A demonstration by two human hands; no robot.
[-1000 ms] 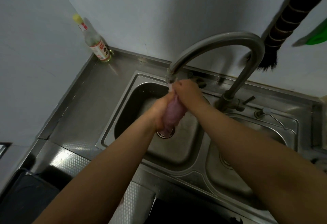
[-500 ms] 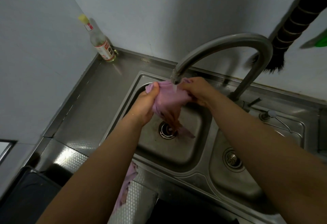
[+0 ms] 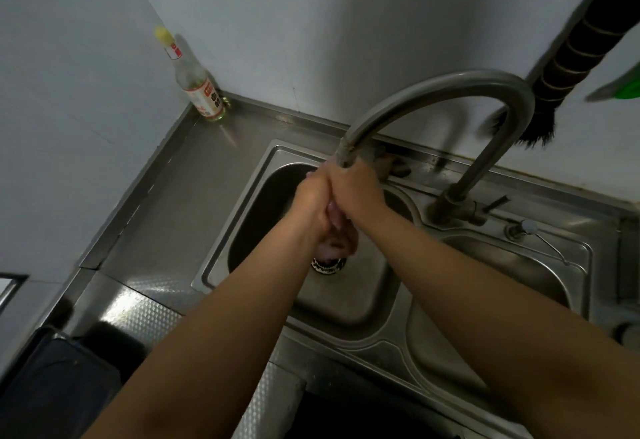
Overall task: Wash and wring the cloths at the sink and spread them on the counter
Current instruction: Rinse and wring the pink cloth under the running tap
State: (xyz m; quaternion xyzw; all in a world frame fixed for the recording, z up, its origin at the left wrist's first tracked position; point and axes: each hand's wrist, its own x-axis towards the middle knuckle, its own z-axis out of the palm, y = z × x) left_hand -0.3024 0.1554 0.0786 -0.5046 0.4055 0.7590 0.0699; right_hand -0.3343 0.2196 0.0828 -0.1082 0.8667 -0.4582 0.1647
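Observation:
My left hand (image 3: 313, 201) and my right hand (image 3: 356, 191) are pressed together over the left basin of the steel sink (image 3: 242, 196), right under the spout of the curved tap (image 3: 450, 88). Both are closed around a bunched pink cloth (image 3: 337, 241). Only its lower end shows, hanging below my palms just above the drain (image 3: 327, 265). The rest of the cloth is hidden inside my hands.
A glass bottle with a yellow cap (image 3: 197, 85) stands in the back left corner of the steel counter (image 3: 156, 224). A dark brush (image 3: 568, 68) and a green item (image 3: 623, 87) hang on the wall at right. The right basin (image 3: 519, 272) lies beside my right forearm.
Half a second ago the cloth was spread between my hands under the tap. Now my hands have come together and squeezed it into a tight bundle.

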